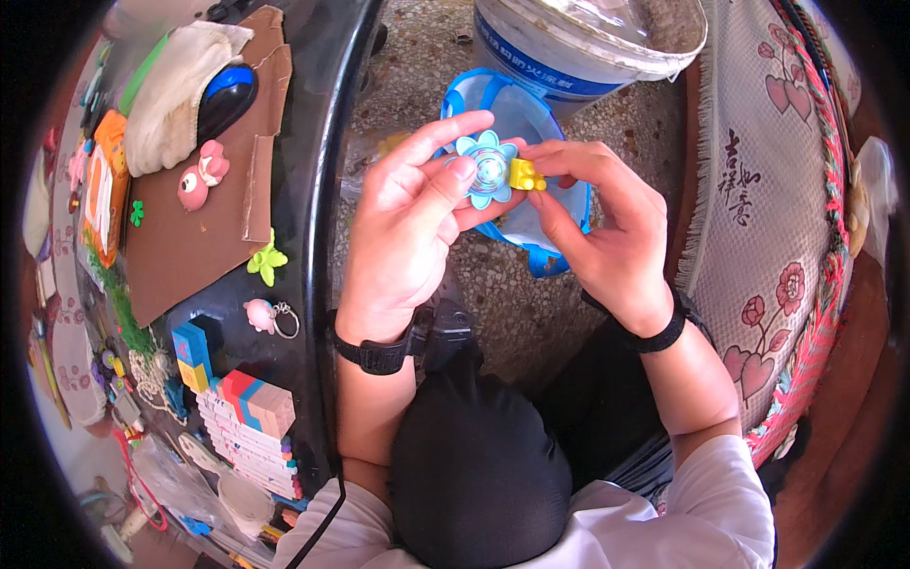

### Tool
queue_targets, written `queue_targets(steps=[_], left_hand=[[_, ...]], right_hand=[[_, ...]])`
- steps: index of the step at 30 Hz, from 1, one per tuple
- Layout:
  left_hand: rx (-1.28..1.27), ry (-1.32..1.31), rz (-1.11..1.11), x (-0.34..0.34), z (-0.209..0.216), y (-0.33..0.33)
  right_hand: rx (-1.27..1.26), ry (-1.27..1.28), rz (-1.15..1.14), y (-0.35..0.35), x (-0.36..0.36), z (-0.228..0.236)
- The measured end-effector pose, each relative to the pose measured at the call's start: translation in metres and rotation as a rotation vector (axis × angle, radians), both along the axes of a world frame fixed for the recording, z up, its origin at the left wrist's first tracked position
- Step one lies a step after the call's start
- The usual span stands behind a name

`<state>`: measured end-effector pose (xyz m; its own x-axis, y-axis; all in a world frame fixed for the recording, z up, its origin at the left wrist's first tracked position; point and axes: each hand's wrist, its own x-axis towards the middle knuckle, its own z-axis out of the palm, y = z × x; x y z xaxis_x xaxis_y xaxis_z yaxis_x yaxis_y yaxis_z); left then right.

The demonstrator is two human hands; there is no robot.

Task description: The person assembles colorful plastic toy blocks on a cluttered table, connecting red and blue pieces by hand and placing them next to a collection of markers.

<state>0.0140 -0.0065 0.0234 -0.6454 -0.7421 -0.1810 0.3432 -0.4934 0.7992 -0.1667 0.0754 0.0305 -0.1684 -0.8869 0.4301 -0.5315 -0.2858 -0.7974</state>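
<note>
A light blue flower-shaped plastic toy (490, 171) with a shiny round centre is held by my left hand (398, 228), thumb on its front and fingers behind. Against its right edge sits a small yellow plastic piece (524, 174) with little knobs. The thumb and fingers of my right hand (616, 223) pinch that piece; whether it is joined to the flower I cannot tell. Both hands are above a clear tub with a blue rim (545, 258), which they partly cover.
A large white bucket (607, 71) stands beyond the tub. The black table (318, 284) on the left bears brown cardboard (204, 251), a pink toy (199, 180), a pink keyring charm (261, 316), wooden blocks (261, 400) and several pens (246, 450). A patterned seat cover (739, 247) lies right.
</note>
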Motion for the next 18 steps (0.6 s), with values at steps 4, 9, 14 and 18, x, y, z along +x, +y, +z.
queue_targets(steps=[4,9,14,18], left_hand=[[0.001,-0.026,0.017,-0.0010,0.0011,0.0010],[-0.003,-0.032,-0.033,0.0010,-0.0010,0.0027],[-0.054,-0.103,-0.136,0.0059,-0.0025,0.0005],[-0.134,-0.222,-0.199,0.0059,-0.0029,0.0001]], right_hand=[[-0.030,0.066,0.010,0.0007,-0.0005,0.0025],[-0.060,0.092,-0.018,0.0009,-0.0006,0.0052],[-0.063,0.094,0.000,0.0007,-0.0033,0.0062],[-0.074,0.113,0.033,-0.0014,-0.0056,0.0046]])
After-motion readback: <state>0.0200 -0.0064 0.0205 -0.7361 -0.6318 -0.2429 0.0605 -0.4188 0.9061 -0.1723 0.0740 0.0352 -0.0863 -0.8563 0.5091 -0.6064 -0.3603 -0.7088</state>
